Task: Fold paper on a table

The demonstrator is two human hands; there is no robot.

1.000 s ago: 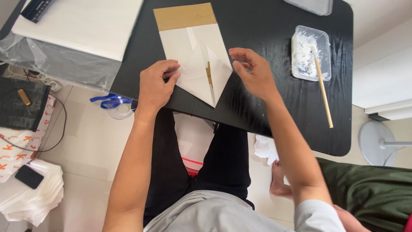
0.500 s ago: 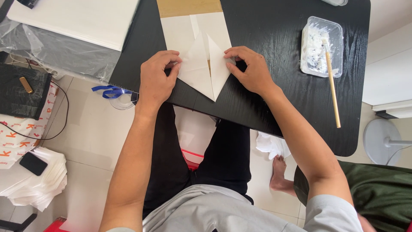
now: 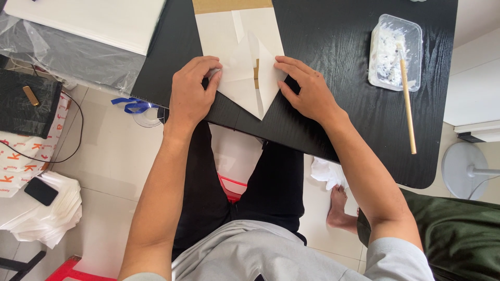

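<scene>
Both hands press flat on one white paper sheet with a brown strip at its far end (image 3: 237,36), lying at the near edge of the round black wooden bench (image 3: 333,67). Its two near corners are folded inward to a point.

Left hand (image 3: 190,93): fingers curled, fingertips pinning the left flap; nothing enclosed in the grip. Right hand (image 3: 307,91): fingers spread flat on the right flap, grip open.

Judgement: for a clean crease, keep the flap edges meeting along the centre line and press outward from the middle.

Count: one clear plastic tub of white paste (image 3: 394,52); one wooden-handled brush (image 3: 408,99) resting in it; one stack of white sheets (image 3: 99,21) far left.
</scene>
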